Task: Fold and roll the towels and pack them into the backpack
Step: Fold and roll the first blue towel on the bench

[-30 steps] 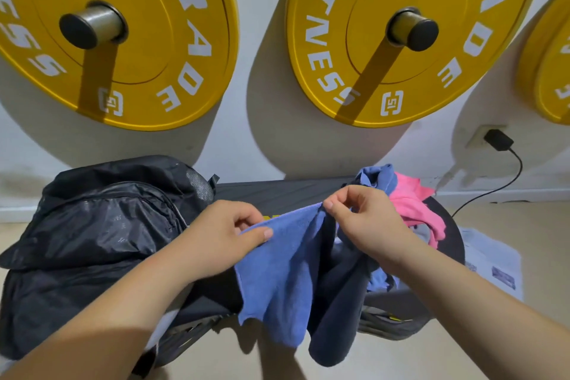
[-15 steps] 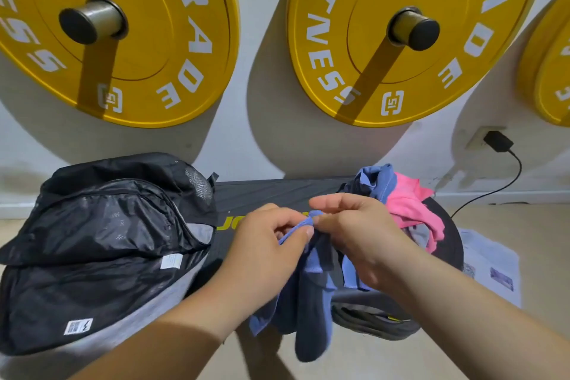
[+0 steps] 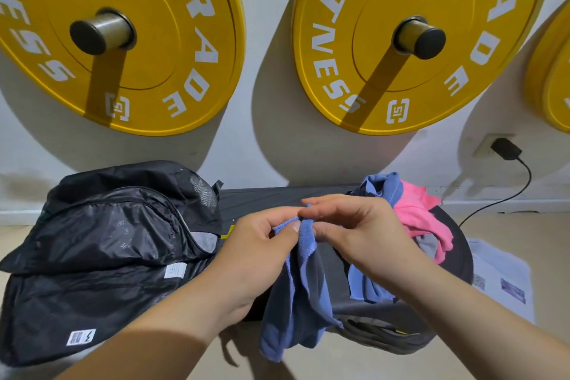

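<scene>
Head view: I have the left hand (image 3: 259, 244) and right hand (image 3: 354, 231) pinching the top edge of the blue towel (image 3: 296, 296), its length hanging straight below them, the backpack (image 3: 101, 241) nearer the left hand.

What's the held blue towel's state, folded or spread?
Folded over: blue towel hangs doubled, top edge pinched together by left hand and right hand.

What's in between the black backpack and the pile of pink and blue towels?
In the head view: the dark platform, and over it the left hand and right hand pinching a blue towel.
</scene>
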Motion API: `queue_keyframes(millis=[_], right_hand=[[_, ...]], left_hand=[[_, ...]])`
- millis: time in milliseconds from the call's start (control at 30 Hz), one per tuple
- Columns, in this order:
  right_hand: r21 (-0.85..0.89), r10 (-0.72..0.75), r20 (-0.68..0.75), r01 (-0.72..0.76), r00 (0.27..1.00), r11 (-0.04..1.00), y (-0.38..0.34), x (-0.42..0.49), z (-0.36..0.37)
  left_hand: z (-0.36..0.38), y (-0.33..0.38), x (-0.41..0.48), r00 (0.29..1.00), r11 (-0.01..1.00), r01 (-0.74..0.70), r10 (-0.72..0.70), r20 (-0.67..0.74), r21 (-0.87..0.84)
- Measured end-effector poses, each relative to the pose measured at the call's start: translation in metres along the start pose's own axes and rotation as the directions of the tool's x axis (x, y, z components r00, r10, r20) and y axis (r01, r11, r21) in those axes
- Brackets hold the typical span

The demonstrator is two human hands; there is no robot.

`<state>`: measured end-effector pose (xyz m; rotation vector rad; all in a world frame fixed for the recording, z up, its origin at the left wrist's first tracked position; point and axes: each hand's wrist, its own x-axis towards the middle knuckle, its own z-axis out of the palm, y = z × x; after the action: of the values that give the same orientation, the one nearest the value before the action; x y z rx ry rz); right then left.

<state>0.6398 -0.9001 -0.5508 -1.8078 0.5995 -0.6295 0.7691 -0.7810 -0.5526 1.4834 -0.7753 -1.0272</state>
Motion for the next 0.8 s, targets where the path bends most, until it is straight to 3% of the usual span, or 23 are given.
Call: queue_keyframes(millis=[100,233,333,500,667,800], right_hand=[[-0.193,-0.129,0.004,0.127,0.992,0.973,-0.001,0.001,-0.007],[-0.402,-0.203,0.050,0.206,0.978,0.892,0.000,0.001,-0.012],[-0.396,-0.140,0.077,0.159,0.987,0.904,-0.006,-0.003,-0.013],[-0.343,-0.096,0.107,0.127,0.990,0.931,-0.009,-0.006,-0.005],[-0.307,-0.099,0.028,0.103,0.995,0.946,-0.005,-0.004,-0.004],[-0.338,-0.201,0.037,0.201,0.979,0.919,-0.002,-0.004,-0.005]], left_hand=[[-0.003,-0.001,0.001,0.999,0.998,0.019,-0.018,0.031,-0.053],[-0.010,-0.004,0.005,0.979,0.973,0.043,-0.086,-0.185,-0.228],[-0.010,-0.003,0.005,0.971,0.968,0.053,-0.107,-0.213,-0.247],[0.000,-0.001,-0.001,0.994,0.979,0.041,-0.060,-0.089,-0.201],[-0.001,-0.002,-0.001,0.997,0.986,0.012,-0.025,-0.075,-0.166],[0.003,-0.003,0.000,0.995,0.982,0.014,-0.033,-0.097,-0.186]])
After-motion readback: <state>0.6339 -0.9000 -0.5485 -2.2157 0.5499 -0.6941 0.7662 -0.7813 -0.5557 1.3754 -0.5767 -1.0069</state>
